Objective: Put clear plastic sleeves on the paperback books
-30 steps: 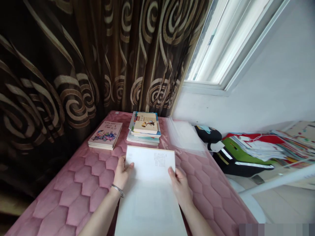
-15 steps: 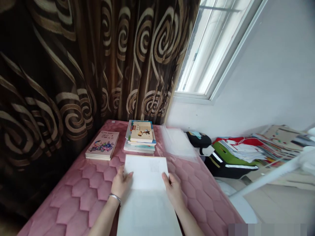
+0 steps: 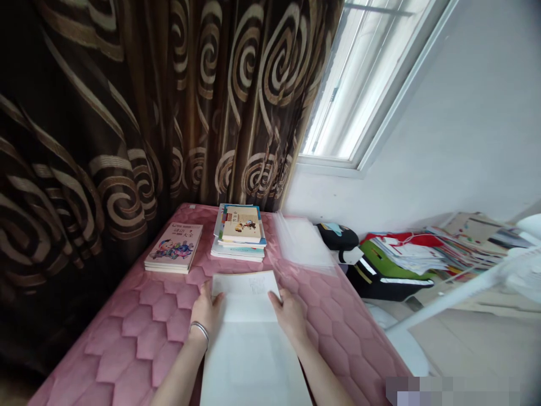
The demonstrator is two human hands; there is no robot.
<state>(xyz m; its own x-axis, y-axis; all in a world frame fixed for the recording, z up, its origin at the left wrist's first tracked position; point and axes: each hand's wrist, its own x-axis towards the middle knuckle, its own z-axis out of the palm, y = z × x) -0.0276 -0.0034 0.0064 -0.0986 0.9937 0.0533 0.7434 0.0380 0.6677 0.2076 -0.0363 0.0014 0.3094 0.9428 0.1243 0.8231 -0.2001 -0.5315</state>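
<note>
Your left hand (image 3: 203, 313) and right hand (image 3: 292, 317) pinch the book (image 3: 240, 301) at opposite sides, thumbs on top, other fingers partly hidden, likely to hold it flat. It's before you over the bed (image 3: 127, 344), nearer than the stack (image 3: 242, 226), giving your arms room.
</note>
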